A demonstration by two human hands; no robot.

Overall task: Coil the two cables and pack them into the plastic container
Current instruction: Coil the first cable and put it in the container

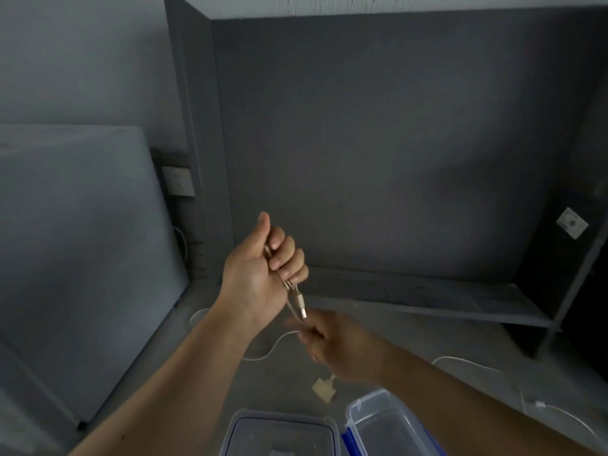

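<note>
Left hand (260, 274): raised and fisted around a bundled beige cable (291, 291); loops are gripped in the palm, a plug end is seen hanging below the fist.
Right hand (339, 348): blurred, pinched on the lower run of the same cable just under the plug; the exact finger hold cannot be told.
Progress: first cable is judged partly coiled, its flat connector (324, 388) is seen dangling unwound; nothing is packed yet.
White cable (467, 362): left loose on the grey floor, part seen left of the arms, part at right; not coiled.
Lid (279, 432): laid flat at bottom centre.
Plastic container (378, 422): open, appears empty, just right of the lid.
Surroundings: wall socket (177, 181) at left, low shelf (427, 301) behind the hands.
Obstruction: none is seen over the container; loose white cable could be snagged.
</note>
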